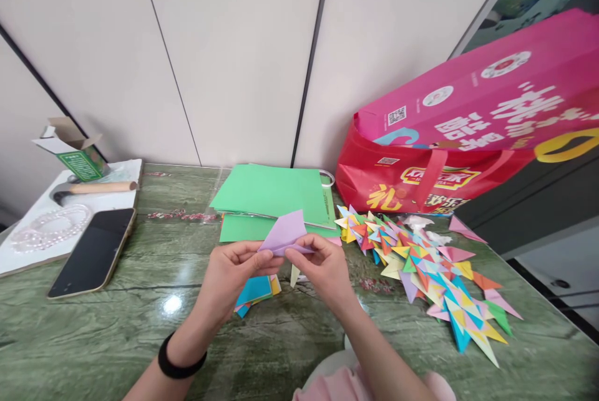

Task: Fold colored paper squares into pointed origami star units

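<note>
A piece of purple paper (286, 231), partly folded, is held up between both hands over the table. My left hand (236, 267) pinches its left lower edge between thumb and fingers. On the other side, my right hand (325, 267) grips the folded right lower edge, thumb in front. The paper's upper part rises to a slanted point. Below my left hand lies a small stack of coloured paper slips (255, 290), blue on top. Behind the hands rest green paper sheets (271, 192). To the right spreads a heap of folded paper triangles (421, 257) in many colours.
A red gift bag (369, 170) and a pink bag (491, 89) stand at the back right. On the left are a phone (93, 254), a beaded strand (51, 228), a wooden-handled tool (100, 187) and an opened small box (77, 154). A pale panelled wall (234, 64) closes off the back.
</note>
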Motion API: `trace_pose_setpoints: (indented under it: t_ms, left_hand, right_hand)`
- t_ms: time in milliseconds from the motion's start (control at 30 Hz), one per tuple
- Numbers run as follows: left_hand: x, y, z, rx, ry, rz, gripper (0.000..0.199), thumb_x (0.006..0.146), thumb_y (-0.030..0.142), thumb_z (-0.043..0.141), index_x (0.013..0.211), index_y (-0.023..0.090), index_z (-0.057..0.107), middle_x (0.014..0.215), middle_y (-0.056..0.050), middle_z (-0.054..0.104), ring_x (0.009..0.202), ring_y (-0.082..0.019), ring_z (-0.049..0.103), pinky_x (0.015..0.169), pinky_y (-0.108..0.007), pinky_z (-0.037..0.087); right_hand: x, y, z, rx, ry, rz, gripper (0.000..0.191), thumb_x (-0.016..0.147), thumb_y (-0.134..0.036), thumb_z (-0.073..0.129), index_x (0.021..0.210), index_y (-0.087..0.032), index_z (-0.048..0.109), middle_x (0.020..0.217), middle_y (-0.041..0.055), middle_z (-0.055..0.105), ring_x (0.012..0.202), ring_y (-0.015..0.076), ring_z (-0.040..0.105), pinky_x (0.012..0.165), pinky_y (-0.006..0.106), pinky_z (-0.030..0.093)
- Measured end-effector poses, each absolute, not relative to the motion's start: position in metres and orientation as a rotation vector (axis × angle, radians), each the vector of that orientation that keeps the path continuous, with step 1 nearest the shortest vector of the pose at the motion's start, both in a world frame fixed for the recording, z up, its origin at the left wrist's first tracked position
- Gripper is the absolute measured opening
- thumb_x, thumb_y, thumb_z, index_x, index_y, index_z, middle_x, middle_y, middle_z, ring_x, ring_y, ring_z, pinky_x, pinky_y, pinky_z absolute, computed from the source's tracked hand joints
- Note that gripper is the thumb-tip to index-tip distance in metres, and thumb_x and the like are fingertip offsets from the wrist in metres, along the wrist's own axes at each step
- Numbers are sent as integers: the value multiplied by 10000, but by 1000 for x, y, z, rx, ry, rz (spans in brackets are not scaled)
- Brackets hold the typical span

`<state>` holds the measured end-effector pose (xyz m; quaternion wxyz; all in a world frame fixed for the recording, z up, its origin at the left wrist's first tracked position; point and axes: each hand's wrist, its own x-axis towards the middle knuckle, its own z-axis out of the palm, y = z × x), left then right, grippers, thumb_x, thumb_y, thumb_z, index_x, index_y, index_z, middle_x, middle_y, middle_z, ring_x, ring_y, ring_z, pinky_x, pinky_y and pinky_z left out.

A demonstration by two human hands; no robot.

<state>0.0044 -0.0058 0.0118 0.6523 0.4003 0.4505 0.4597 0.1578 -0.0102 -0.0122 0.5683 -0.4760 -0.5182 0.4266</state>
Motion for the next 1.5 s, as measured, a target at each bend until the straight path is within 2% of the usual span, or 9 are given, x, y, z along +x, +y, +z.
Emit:
trace_pose_setpoints:
  t_ms: [267, 400, 467, 600, 767, 1000, 1100, 1267, 1500]
  left_hand:
    - [9, -6, 7, 867, 1026, 1079, 213, 626, 266, 740, 746, 105, 670, 688, -89, 741, 689, -238, 702, 691, -332, 579]
    - [6, -5, 10, 909, 1014, 1111, 423, 583, 203, 770, 973, 136, 621, 765, -65, 747, 719, -227, 700, 679, -313, 579]
    - [5, -5, 12, 950, 1002, 1120, 480, 572, 182, 773, 1020, 152, 603, 805, -59, 747, 732, -224, 699, 679, -302, 579]
    - [5, -6, 12, 1016, 1009, 1144, 384, 585, 196, 757, 951, 155, 647, 826, -56, 744, 749, -237, 697, 700, -314, 579]
    - [4, -5, 7, 1068, 1056, 1200, 349, 567, 187, 757, 909, 175, 687, 829, -41, 743, 726, -230, 698, 705, -322, 578]
    - [4, -6, 8, 1157, 1138, 1149, 190, 570, 201, 749, 760, 188, 741, 728, -33, 746, 703, -230, 695, 626, -276, 573]
    - [5, -6, 7, 1141, 1140, 1173, 168, 574, 200, 747, 742, 200, 746, 756, -28, 748, 731, -225, 692, 661, -271, 566]
    - [6, -6, 6, 1115, 1151, 1186, 173, 570, 193, 755, 742, 210, 748, 761, -21, 749, 727, -204, 692, 665, -239, 556]
    - [9, -8, 7, 1053, 1089, 1193, 167, 586, 196, 752, 753, 195, 744, 736, -19, 749, 713, -191, 698, 668, -216, 558]
  right_hand:
    - [157, -11, -13, -1157, -1182, 1005, 169, 658, -278, 671, 620, -160, 556, 599, -5, 578, 561, 120, 532, 544, 236, 449]
    - [157, -11, -11, -1154, -1131, 1022, 198, 650, -302, 677, 613, -159, 546, 578, -9, 573, 539, 115, 522, 527, 234, 434]
    - [157, -11, -9, -1156, -1121, 1032, 209, 649, -309, 678, 607, -157, 541, 560, -11, 568, 523, 109, 509, 510, 227, 418]
    - [157, -11, -7, -1161, -1151, 1062, 224, 651, -332, 681, 614, -158, 544, 554, -8, 581, 511, 112, 524, 496, 226, 421]
    - [157, -12, -8, -1134, -1123, 1218, 259, 651, -378, 691, 670, -174, 533, 562, 2, 635, 513, 141, 596, 521, 258, 494]
    - [157, -10, -10, -1043, -1049, 1300, 262, 636, -368, 713, 678, -181, 534, 595, 11, 672, 548, 168, 646, 568, 299, 544]
    - [157, -10, -10, -1016, -1043, 1303, 211, 646, -327, 712, 680, -169, 576, 623, 16, 680, 588, 165, 648, 614, 297, 538]
    - [158, -11, -7, -1068, -1094, 1232, 164, 629, -282, 723, 585, -162, 620, 573, 8, 667, 556, 142, 607, 582, 260, 498]
    - [157, -12, -5, -1115, -1058, 1154, 168, 622, -269, 724, 556, -152, 623, 548, 16, 667, 520, 136, 591, 568, 257, 484]
